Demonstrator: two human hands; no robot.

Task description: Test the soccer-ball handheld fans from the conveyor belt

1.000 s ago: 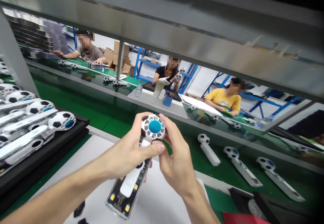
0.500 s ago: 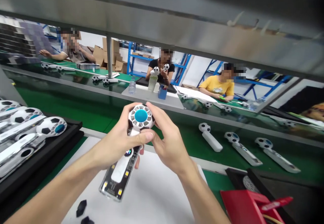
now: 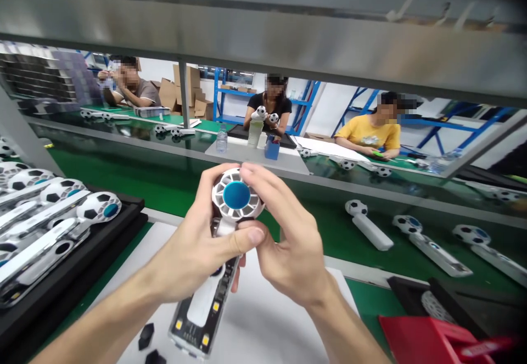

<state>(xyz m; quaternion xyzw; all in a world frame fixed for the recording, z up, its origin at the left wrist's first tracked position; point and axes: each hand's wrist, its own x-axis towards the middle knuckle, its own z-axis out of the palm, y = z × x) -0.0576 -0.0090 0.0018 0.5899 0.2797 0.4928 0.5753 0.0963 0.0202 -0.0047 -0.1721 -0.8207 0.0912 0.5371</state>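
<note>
A broad grey metal shelf beam (image 3: pixel 263 45) runs across the top, well above the fingers. Beyond the fingers, a long green conveyor belt (image 3: pixel 135 172) stretches left to right, with a glossy grey metal divider rail (image 3: pixel 164 147) along its middle. Past it stand blue steel storage racks (image 3: pixel 224 95) against a white wall (image 3: pixel 329 114), with stacked brown cardboard boxes (image 3: pixel 193 98) beside them. Below the fingers lies a white work mat (image 3: pixel 263 320). The light is bright, even and cool.

No legible text anywhere.
</note>
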